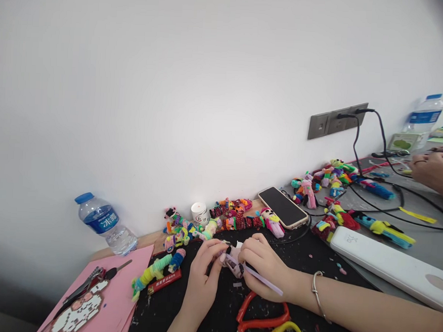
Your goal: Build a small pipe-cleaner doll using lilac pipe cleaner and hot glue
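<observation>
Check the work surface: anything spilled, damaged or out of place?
No spill or damage shows. Small loose scraps are strewn over the black mat, some near the scissors, so it looks untidy.

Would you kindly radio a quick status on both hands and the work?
Left hand pinching small, partly hidden piece. Right hand alongside, grip unclear. Lavender strip across right hand. Red-and-yellow scissors close by, nearer the wearer.

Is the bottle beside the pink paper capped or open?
Capped: the bottle has a blue cap on its top.
</observation>
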### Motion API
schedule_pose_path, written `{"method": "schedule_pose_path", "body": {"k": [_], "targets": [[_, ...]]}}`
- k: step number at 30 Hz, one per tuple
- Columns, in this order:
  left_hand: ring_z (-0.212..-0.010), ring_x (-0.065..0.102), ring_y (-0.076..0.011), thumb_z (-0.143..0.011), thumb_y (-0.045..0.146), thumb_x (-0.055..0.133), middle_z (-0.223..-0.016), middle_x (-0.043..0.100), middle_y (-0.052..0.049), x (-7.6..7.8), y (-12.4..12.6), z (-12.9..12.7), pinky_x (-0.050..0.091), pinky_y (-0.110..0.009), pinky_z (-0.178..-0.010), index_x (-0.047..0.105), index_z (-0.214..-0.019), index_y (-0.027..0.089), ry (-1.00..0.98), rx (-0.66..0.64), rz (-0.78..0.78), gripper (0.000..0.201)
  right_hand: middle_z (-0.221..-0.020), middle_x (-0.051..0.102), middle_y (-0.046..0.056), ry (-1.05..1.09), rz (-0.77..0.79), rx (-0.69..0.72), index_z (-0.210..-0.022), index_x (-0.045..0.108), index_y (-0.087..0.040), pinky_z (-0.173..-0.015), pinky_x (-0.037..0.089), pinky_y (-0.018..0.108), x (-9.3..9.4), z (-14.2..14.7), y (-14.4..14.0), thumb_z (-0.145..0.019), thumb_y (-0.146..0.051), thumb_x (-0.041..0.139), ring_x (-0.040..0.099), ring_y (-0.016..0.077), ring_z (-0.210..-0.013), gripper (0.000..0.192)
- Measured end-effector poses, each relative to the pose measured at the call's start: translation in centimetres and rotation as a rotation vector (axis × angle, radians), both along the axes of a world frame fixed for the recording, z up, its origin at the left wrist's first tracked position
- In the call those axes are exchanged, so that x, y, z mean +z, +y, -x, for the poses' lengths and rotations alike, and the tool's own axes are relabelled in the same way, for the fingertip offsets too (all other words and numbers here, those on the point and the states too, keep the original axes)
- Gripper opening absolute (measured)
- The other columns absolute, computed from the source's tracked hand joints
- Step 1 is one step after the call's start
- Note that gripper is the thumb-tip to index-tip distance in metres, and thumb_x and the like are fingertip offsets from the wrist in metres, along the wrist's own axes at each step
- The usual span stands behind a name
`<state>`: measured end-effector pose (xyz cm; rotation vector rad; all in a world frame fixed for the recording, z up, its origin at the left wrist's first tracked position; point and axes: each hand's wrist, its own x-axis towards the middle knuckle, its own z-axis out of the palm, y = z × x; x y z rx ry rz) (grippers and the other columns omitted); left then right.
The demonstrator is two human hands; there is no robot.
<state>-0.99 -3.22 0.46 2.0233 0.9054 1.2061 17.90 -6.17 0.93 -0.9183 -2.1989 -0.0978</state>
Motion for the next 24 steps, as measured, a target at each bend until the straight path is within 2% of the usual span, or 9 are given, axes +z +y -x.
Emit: {"method": "schedule_pose_path", "body": {"k": [6, 11, 18, 24], "targets": [[-0.101, 0.056, -0.0224, -0.085, 0.025, 0.052, -0.106, 0.061, -0.007, -0.16, 0.08, 0.02, 0.045, -0.031, -0.085, 0.064, -0.099, 0.022, -0.122, -0.026, 0.157, 0.019, -0.080, 0.050, 0.002, 0.072, 0.115, 0.002, -0.083, 0.041, -0.020, -0.072, 0.033, 0.034, -0.27, -0.16, -0.12, -0.075, -0.008, 0.041, 0.045, 0.0179, -0.075, 0.014], [-0.085, 0.060, -0.0190, -0.084, 0.033, 0.055, -0.099, 0.064, -0.007, -0.28, 0.20, -0.04, 0.048, -0.028, -0.074, 0.063, -0.105, 0.021, -0.202, -0.010, 0.340, 0.025, -0.082, 0.051, 0.002, 0.135, 0.164, -0.004, -0.087, 0.043, -0.020, -0.072, 0.033, 0.034, -0.32, -0.16, 0.11, -0.080, -0.008, 0.041, 0.047, 0.0176, -0.076, 0.015], [-0.095, 0.059, -0.0214, -0.079, 0.034, 0.062, -0.108, 0.064, -0.008, -0.32, 0.36, -0.22, 0.046, -0.029, -0.077, 0.061, -0.106, 0.022, -0.376, -0.056, 0.490, 0.030, -0.083, 0.052, 0.002, 0.169, 0.208, -0.017, -0.087, 0.046, -0.020, -0.072, 0.033, 0.033, -0.36, -0.15, 0.27, -0.083, -0.009, 0.040, 0.048, 0.0173, -0.076, 0.013], [-0.074, 0.055, -0.0147, -0.079, 0.032, 0.062, -0.093, 0.064, -0.005, -0.18, -0.28, -0.46, 0.042, -0.024, -0.065, 0.059, -0.104, 0.021, -0.477, -0.146, 0.621, 0.027, -0.082, 0.052, 0.002, 0.161, 0.205, -0.012, -0.089, 0.048, -0.020, -0.072, 0.033, 0.032, -0.24, -0.13, 0.23, -0.085, -0.010, 0.040, 0.048, 0.0177, -0.076, 0.014]]}}
